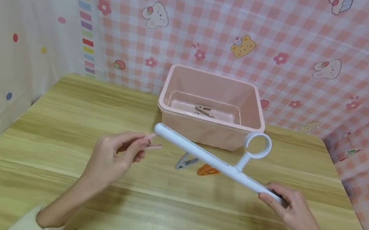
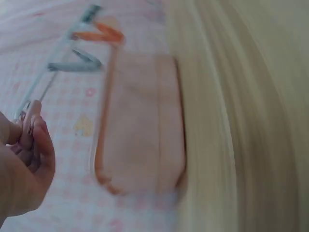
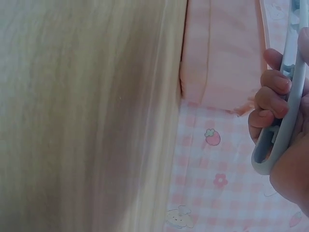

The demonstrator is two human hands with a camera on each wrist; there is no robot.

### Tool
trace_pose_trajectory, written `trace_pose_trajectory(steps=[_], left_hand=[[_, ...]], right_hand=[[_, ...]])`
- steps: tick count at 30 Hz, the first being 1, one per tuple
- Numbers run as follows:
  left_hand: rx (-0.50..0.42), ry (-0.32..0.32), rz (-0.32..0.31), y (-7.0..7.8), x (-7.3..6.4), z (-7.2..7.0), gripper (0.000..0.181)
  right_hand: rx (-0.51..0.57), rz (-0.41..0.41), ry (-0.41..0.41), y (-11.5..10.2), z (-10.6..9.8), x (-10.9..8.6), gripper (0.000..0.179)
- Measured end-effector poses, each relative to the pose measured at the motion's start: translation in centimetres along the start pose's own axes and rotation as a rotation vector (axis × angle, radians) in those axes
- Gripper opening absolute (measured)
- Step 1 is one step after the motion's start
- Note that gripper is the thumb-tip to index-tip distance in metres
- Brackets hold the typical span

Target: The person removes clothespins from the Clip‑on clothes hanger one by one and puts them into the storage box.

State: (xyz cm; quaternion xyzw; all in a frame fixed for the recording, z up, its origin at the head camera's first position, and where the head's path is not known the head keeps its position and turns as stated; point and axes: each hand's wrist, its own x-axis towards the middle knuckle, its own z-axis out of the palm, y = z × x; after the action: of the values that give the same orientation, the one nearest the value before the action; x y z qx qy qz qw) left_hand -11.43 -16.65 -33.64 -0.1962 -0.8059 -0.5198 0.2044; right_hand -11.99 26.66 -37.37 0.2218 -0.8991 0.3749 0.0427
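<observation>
My right hand [image 1: 291, 210] grips one end of a pale blue bar-shaped clip hanger [image 1: 197, 149], which has a ring on a short stem. The hanger is held tilted above the table, its far end higher. A grey clothespin [image 1: 185, 161] and an orange clothespin [image 1: 208, 170] hang under its middle. Near the far end, my left hand [image 1: 113, 156] pinches a pink clothespin [image 1: 154, 146] between thumb and fingers. One tip of that clothespin is close to the bar's end; whether they touch I cannot tell. In the right wrist view, fingers [image 3: 273, 99] curl round the hanger.
A pink plastic bin [image 1: 204, 130] stands at the back of the wooden table [image 1: 66, 144]. On its floor lies a brown clothespin [image 1: 203, 111], with something small beside it. Patterned cloth [image 1: 191, 30] hangs behind the table and along both sides.
</observation>
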Motion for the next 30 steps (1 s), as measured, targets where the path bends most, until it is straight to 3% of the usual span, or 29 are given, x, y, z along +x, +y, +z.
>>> trace_pose_trajectory(steps=[2, 4, 7, 10, 13, 17, 24, 30], left_hand=[[-0.211, -0.073, -0.177, 0.1, 0.1, -0.3, 0.02], [-0.365, -0.15, -0.303, 0.1, 0.3, -0.6, 0.025], [-0.49, -0.272, -0.38, -0.2, 0.4, -1.0, 0.026], [-0.57, -0.341, -0.43, -0.6, 0.4, -1.2, 0.025], [-0.55, -0.344, -0.443, -0.8, 0.4, -1.2, 0.025], [-0.442, -0.273, -0.442, -0.8, 0.4, -0.9, 0.031], [-0.331, -0.2, -0.378, -1.0, 0.6, -0.3, 0.026], [-0.232, -0.176, -0.367, -0.8, 1.0, 0.2, 0.024]], right_hand=[[0.005, -0.021, 0.018, 0.1, 0.1, 0.0, 0.017], [0.016, -0.038, 0.038, 0.3, 0.1, 0.0, 0.019], [0.017, -0.042, 0.059, 0.6, 0.1, -0.1, 0.02], [0.011, -0.016, 0.073, 0.7, 0.0, -0.3, 0.018], [0.001, 0.008, 0.078, 0.8, -0.1, -0.4, 0.015], [-0.007, 0.032, 0.073, 0.7, -0.2, -0.5, 0.018], [-0.018, 0.042, 0.065, 0.8, -0.1, -0.5, 0.018], [-0.027, 0.062, 0.061, 0.8, -0.2, -0.6, 0.012]])
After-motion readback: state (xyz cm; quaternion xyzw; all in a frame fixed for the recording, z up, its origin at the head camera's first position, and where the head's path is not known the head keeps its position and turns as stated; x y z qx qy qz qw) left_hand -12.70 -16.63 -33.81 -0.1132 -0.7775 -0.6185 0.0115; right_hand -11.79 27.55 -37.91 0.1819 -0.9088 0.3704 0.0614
